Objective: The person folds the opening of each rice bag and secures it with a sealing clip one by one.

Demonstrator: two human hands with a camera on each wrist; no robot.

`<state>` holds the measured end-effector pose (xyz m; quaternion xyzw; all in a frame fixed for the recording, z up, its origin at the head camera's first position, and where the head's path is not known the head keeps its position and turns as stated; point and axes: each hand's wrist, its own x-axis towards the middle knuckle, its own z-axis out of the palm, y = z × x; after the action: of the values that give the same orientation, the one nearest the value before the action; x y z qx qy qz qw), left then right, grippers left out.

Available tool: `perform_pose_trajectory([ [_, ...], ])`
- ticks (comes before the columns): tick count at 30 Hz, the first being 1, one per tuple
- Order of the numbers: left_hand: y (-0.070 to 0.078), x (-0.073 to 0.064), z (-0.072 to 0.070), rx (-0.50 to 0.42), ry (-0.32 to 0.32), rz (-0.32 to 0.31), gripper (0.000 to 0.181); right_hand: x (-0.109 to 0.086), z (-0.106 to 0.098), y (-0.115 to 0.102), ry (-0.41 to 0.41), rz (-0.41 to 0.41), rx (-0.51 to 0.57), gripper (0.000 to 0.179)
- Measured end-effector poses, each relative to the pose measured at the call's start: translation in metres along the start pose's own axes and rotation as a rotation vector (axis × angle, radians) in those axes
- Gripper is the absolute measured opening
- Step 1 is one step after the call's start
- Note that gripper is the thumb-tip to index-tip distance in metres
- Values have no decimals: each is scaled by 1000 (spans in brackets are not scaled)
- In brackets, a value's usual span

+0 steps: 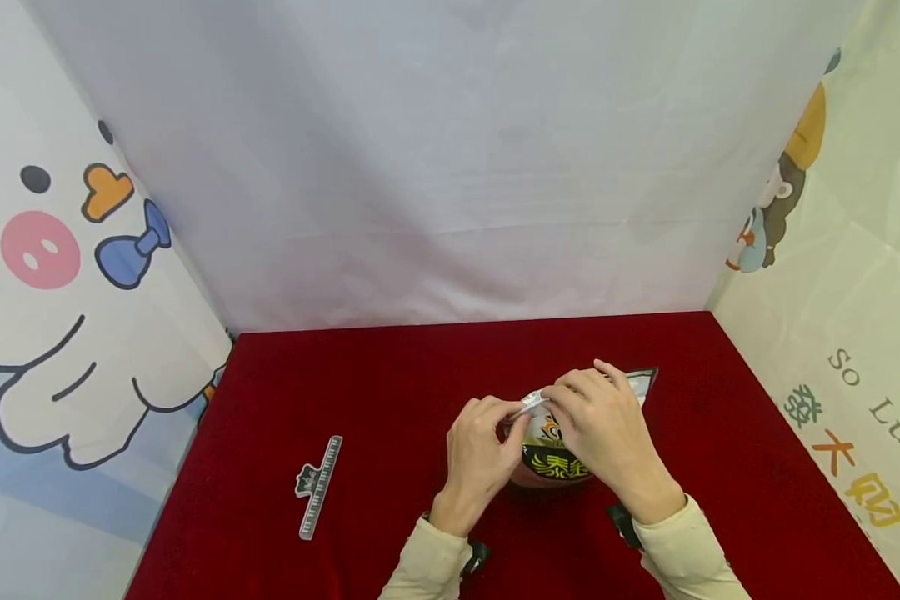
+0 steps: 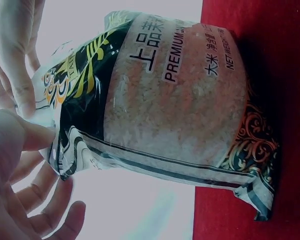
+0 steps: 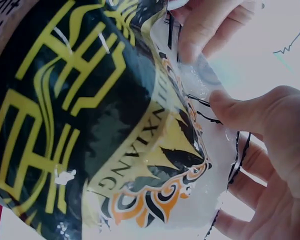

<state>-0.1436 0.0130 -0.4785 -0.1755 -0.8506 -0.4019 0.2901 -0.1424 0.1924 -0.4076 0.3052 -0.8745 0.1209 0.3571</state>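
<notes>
A plastic bag of rice (image 2: 175, 105) stands upright on the red cloth, right of the middle in the head view. Its rice shows through a clear panel, and a black band carries yellow characters. My left hand (image 1: 483, 446) pinches the folded top edge between thumb and index finger. At the same edge, my right hand (image 1: 603, 425) pinches the bag with its thumb in front and fingers behind, as the right wrist view shows. One white top corner sticks out beyond the right hand. Both hands hide part of the bag in the head view.
A clear ruler-like clip (image 1: 319, 487) with a dark grip lies on the red cloth (image 1: 375, 392) at the left. A white curtain (image 1: 450, 167) hangs behind the table. Printed cloths stand at the left (image 1: 60, 333) and right (image 1: 832, 317) sides.
</notes>
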Motion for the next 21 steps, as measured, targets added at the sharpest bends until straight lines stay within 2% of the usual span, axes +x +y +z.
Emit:
perform_pose_trajectory([
  [4, -1, -1, -1, -19, -36, -25, 10, 1, 0, -1, -9, 6, -5, 18],
  [9, -2, 2, -2, -44, -57, -1, 7, 2, 0, -2, -23, -3, 2, 20],
  [17, -1, 4, -3, -4, -47, 34, 6, 2, -1, -2, -37, -6, 10, 21],
  [21, 0, 5, -2, -36, -56, 52, 9, 1, -1, -2, -41, -3, 13, 21],
])
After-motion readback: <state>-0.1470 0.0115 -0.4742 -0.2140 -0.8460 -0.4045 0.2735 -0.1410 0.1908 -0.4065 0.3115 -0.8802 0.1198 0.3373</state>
